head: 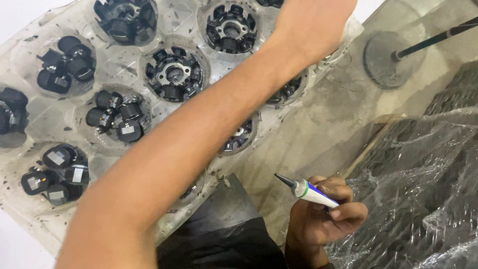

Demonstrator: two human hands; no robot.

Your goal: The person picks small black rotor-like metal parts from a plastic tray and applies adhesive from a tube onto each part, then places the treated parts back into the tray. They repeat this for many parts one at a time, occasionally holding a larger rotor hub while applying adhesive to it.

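- Right hand [323, 214] has its grip closed around a white tube with a dark pointed nozzle [307, 191], low over the grey surface [318, 124].
- Left hand [311, 25] reaches across a clear plastic tray [114, 69] of black round ring-shaped parts [174, 74]; its grip cannot be told.

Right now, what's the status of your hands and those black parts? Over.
Left hand reaching across clear plastic tray of black ring-shaped motor parts. Right hand gripping white nozzle-tipped tube. Left forearm hides several pockets.
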